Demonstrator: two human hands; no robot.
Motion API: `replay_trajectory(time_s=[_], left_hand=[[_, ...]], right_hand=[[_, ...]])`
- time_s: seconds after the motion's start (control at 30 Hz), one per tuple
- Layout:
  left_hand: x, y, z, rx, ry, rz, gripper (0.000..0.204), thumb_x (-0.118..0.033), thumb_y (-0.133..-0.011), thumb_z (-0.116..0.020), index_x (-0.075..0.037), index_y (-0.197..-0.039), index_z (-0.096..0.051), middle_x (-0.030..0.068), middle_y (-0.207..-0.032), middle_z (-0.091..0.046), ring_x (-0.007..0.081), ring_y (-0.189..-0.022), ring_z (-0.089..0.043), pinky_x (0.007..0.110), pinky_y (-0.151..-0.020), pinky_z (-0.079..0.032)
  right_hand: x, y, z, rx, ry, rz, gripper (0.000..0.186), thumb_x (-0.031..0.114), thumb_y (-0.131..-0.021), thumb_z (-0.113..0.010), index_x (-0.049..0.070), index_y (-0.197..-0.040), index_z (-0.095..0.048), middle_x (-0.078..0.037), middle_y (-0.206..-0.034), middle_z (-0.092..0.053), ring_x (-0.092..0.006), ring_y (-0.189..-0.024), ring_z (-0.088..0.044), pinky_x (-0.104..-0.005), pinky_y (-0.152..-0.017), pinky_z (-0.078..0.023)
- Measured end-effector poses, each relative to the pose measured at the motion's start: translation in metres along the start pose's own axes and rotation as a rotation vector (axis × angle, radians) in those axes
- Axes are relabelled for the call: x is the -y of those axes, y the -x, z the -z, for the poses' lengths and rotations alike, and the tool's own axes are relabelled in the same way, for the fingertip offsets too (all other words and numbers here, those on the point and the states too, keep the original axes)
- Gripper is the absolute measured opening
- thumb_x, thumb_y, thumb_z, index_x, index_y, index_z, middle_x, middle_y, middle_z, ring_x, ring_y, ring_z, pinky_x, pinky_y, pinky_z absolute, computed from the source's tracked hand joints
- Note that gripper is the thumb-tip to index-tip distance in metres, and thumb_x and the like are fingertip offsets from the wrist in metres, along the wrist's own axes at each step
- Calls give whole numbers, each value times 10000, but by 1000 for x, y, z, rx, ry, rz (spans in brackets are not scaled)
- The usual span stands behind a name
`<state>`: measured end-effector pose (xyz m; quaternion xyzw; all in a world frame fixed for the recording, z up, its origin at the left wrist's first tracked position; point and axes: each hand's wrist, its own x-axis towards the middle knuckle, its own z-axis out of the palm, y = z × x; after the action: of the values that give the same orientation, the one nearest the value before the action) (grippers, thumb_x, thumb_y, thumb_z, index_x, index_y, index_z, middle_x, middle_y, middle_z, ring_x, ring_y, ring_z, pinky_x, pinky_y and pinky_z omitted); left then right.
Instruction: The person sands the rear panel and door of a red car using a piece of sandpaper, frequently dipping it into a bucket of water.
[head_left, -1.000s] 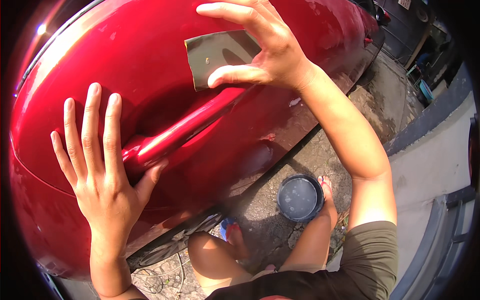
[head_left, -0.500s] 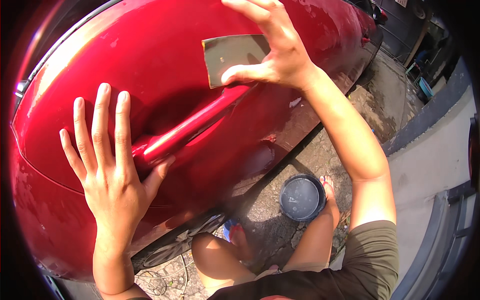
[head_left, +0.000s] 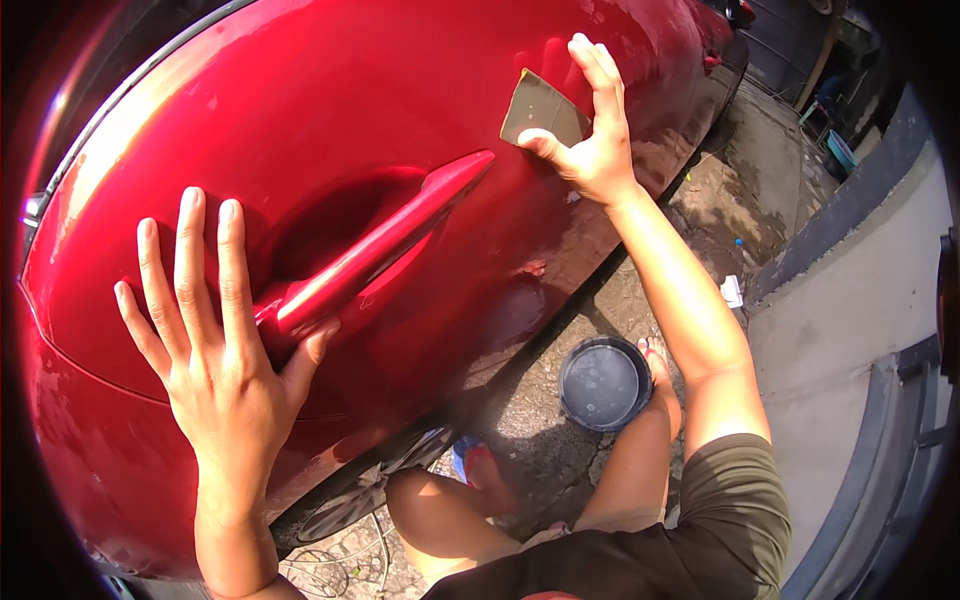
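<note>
My left hand (head_left: 230, 350) lies spread on the glossy red car door (head_left: 120, 280), beside the rear end of the red door handle (head_left: 385, 240), fingers apart and holding nothing. Up and to the right, beyond the handle's front end, my right hand (head_left: 590, 135) holds a thin dark olive-grey square sheet (head_left: 530, 105) against the paintwork, thumb on its lower edge and fingers bent at its right side. The sheet's underside is hidden.
A black round basin (head_left: 600, 380) of liquid stands on cracked concrete (head_left: 630, 300) by my right foot. A grey wall (head_left: 830, 290) runs along my right. A hose (head_left: 355, 555) lies below the car; a blue tub (head_left: 838, 150) is farther back.
My right hand and the sheet have moved rightward along the door, away from the handle, and the sheet has turned. My left hand stays by the handle, slightly lower in view.
</note>
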<state>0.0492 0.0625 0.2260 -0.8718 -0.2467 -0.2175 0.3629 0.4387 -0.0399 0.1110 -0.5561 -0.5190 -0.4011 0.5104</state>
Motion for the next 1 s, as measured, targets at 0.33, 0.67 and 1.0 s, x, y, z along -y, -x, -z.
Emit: replay_trajectory(time_s=[0.33,0.67,1.0], left_hand=[[0,-1,-8,-79,27,-23,1054,-469,-777,-841,-159,-1648,-335,60,-1706,-324,324,-1600,-227,579,-1290,-121],[1,2,-6,-48,18,-17,1054,-507,-799,-822,-167,-1657,-314,50,-1721,-289,319,-1608,-197,592,-1290,-110],[-15,27,-11,-60,171,-86,980,-469,-841,-811,-66,-1618,-371,150,-1708,-290,403,-1601,-179,626,-1273,-89]], right_hand=[[62,28,-35,-304,-98,-302,566,426,-834,-869,114,-1241,-630,-209,-1586,-425,-475,-1476,-334,-627,-1194,-254],[61,15,-39,-469,38,-346,246,261,-880,-816,77,-1015,-725,-185,-1471,-555,-400,-1372,-462,-538,-1107,-416],[106,90,-47,8,-8,-380,982,744,-1032,-250,14,-1674,-115,-249,-1741,-71,-410,-1620,-60,-535,-1294,-90]])
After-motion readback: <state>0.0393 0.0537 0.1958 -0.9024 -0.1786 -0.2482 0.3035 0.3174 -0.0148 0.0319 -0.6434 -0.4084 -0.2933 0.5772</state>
